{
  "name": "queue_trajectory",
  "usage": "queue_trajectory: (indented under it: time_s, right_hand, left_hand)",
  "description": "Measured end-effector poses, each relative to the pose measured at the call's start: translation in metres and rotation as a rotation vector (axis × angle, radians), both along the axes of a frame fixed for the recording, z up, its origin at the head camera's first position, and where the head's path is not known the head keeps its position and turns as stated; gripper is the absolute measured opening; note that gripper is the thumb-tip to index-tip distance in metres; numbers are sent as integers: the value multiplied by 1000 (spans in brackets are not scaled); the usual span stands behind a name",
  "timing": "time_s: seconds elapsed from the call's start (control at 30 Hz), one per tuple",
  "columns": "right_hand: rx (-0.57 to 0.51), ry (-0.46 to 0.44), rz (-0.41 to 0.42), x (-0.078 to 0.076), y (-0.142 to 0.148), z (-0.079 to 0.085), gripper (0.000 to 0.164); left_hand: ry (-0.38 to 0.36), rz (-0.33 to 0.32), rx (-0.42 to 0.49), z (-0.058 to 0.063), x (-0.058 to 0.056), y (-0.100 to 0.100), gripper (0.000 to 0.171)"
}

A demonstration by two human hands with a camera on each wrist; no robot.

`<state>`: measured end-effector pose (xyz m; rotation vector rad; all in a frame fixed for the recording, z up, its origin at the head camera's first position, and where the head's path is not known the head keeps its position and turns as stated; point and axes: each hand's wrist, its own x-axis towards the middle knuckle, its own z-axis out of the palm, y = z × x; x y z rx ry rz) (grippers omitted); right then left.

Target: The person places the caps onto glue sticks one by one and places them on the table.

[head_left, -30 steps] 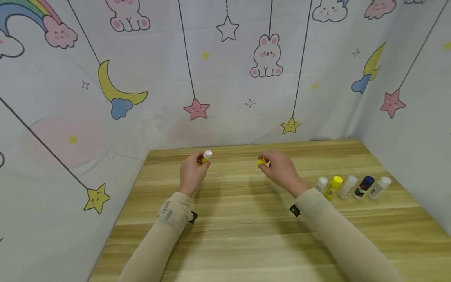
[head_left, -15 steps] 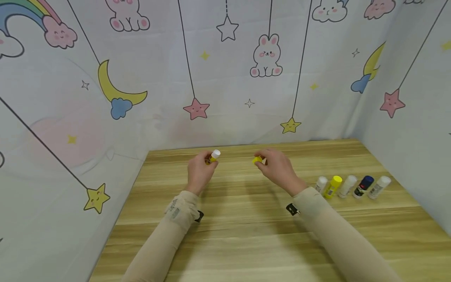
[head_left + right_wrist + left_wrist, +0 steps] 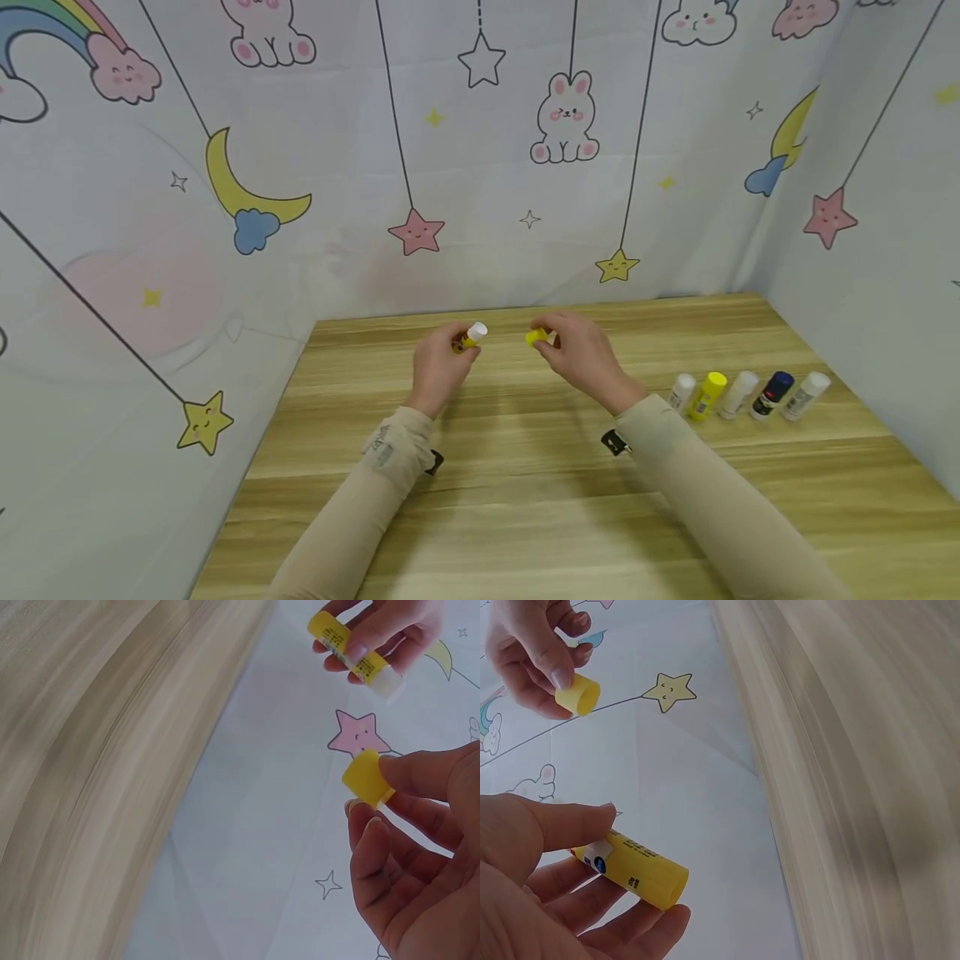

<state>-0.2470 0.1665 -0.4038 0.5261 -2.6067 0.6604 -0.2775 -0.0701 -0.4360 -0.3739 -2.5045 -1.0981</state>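
Note:
Above the table, my left hand grips a yellow glue stick with its white top end tilted up toward the right. Thumb and fingers wrap its printed body. A short way to the right, my right hand pinches a yellow cap between thumb and fingertips. The cap's hollow mouth shows in the left wrist view. Cap and glue stick are apart, with a small gap between the two hands.
On the right of the wooden table several glue sticks stand in a row: white ones, a yellow one and a dark blue one. A patterned cloth backdrop rises behind the table.
My left hand has moved right with the glue stick, which leans more to the right. My right hand has shifted slightly left with the cap, narrowing the gap.

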Motion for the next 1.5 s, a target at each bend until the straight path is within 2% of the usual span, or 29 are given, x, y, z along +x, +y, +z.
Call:
queue_trajectory:
  time_s: [0.3,0.57,0.9,1.13,1.5]
  right_hand:
    - [-15,56,54,1,-6,3,23]
    - [-25,88,87,2,-9,4,23]
    - [-31,101,136,4,-10,4,23]
    - [-37,101,187,4,-11,2,22]
    - [-40,85,199,6,-10,2,25]
  left_hand:
    - [-5,-47,-23,-2,10,12,30]
    - [25,-86,-58,-2,14,18,27]
    - [32,-105,-96,-7,19,22,27]
    - [25,-133,-93,-5,23,25,27]
    - [40,-140,-132,-3,28,27,31]
